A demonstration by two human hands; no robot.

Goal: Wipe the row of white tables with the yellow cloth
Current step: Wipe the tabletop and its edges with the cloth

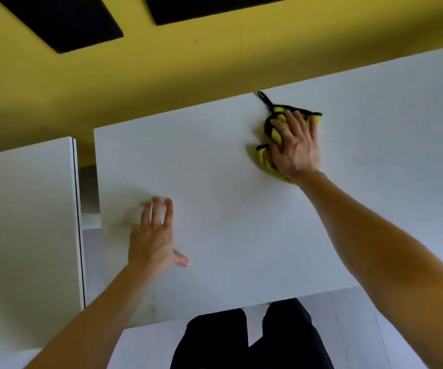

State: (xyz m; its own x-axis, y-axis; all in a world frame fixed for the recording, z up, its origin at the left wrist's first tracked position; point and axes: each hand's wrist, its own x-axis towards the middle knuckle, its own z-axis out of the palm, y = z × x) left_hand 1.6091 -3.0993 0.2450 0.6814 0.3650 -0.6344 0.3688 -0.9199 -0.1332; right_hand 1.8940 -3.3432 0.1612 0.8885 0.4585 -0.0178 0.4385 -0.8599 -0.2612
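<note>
A white table (228, 209) fills the middle of the head view, straight in front of me. The yellow cloth (267, 155), edged in black with a black hanging loop, lies bunched near the table's far edge. My right hand (296, 146) presses flat on top of it, fingers spread toward the wall, covering most of it. My left hand (153, 235) rests flat on the bare tabletop at the near left, fingers apart, holding nothing. A second white table (23, 222) stands to the left across a narrow gap. Another white tabletop (388, 107) continues to the right.
A yellow wall (161, 75) runs right behind the tables, with two black panels (63, 20) on it. The gap between the left table and the middle one shows grey floor (91, 262). My dark trouser legs (247, 339) are at the near table edge.
</note>
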